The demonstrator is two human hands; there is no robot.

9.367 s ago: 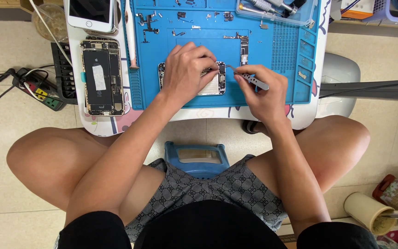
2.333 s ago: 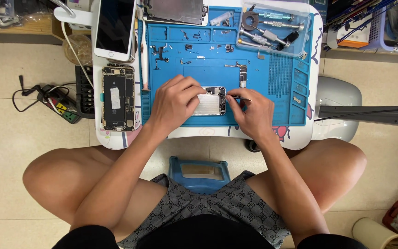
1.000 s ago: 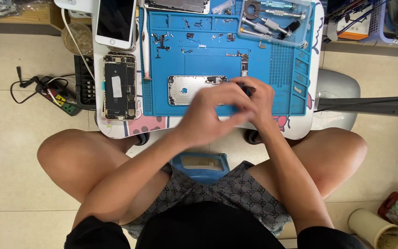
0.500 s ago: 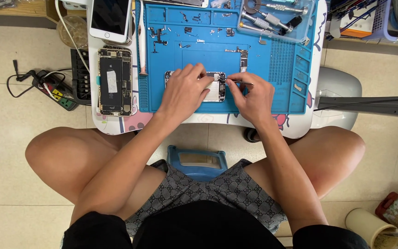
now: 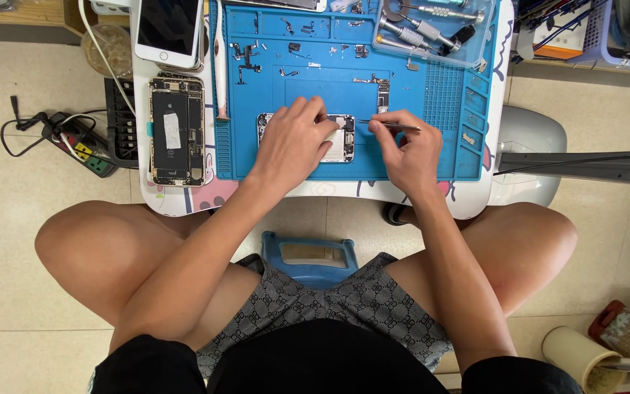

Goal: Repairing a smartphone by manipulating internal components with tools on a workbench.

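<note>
Both hands on opened phone [image 5: 340,138], blue mat [image 5: 431,157], small table.
Left hand [image 5: 293,142] palm down, fingers loosely spread, resting on the phone and covering most of it; forearm runs back over the left knee. Right hand [image 5: 406,149] pinches thin tweezers [image 5: 388,125] (tips point left, at the phone's right edge), other fingers curled. Outward: loose screws and parts on mat, tool tray [image 5: 431,29] top right, second opened phone [image 5: 176,131] and a screen-up phone [image 5: 169,31] left.
</note>
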